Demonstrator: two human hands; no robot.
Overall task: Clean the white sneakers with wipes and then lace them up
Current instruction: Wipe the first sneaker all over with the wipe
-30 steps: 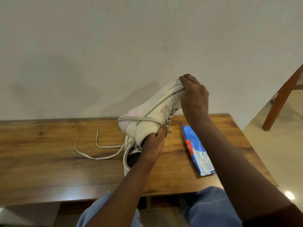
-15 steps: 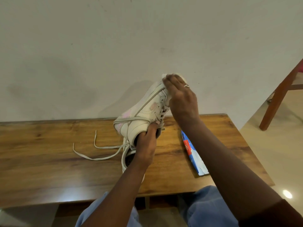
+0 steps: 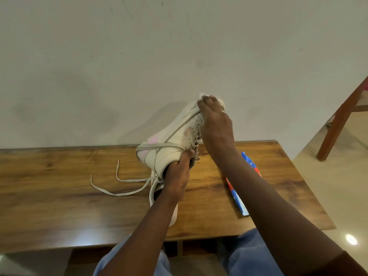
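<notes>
My left hand (image 3: pixel 178 176) grips a white sneaker (image 3: pixel 171 140) by its opening, fingers inside the collar, and holds it tilted toe-up above the wooden table (image 3: pixel 59 196). Pink marks show near its heel. My right hand (image 3: pixel 215 120) presses a white wipe (image 3: pixel 203 96) against the toe; only the wipe's edges show past the fingers. A second white sneaker (image 3: pixel 157 191) lies on the table under my left wrist, mostly hidden. A loose lace (image 3: pixel 119 186) trails left across the table.
A blue and red wipes pack (image 3: pixel 237 196) lies on the table to the right, partly behind my right forearm. A plain wall stands just behind the table. A wooden chair leg (image 3: pixel 338 124) stands on the floor at the far right.
My right hand with the wipe has slid along the toe of the raised sneaker. The sneaker stays held up in my left hand, shifted slightly.
</notes>
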